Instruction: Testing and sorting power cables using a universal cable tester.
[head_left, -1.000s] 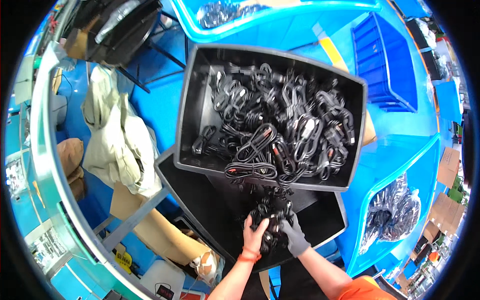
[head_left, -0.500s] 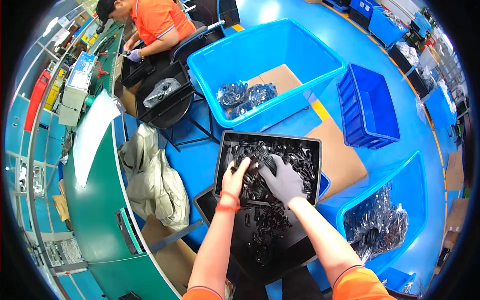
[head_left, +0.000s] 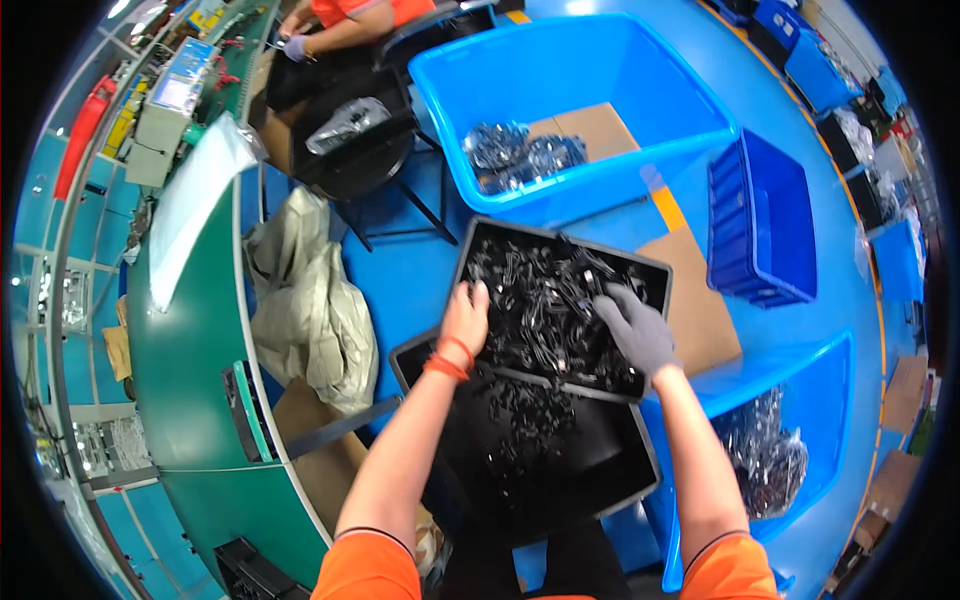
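Observation:
A shallow black bin holds a loose heap of short black cables. My bare left hand, with an orange-red band at the wrist, reaches over the bin's left side. Its thumb and fingers point forward, apart, beside the cables; part of the fingers is hidden. On the right side, my grey-gloved right hand is open, thumb and fingers stretched toward the heap. Nearer to me, a larger black tray sits under the bin's near edge, with more small black cable pieces scattered in it.
A large blue tub with bagged bundles stands ahead, a blue crate to its right. Another blue tub is near my right arm. Along the left runs a green workbench, a crumpled pale sack beside it. A co-worker sits at the far left.
My hands have moved apart, from the middle of the cable heap to the bin's two sides. The cables lie more spread out, and the bin has turned slightly. The view has shifted.

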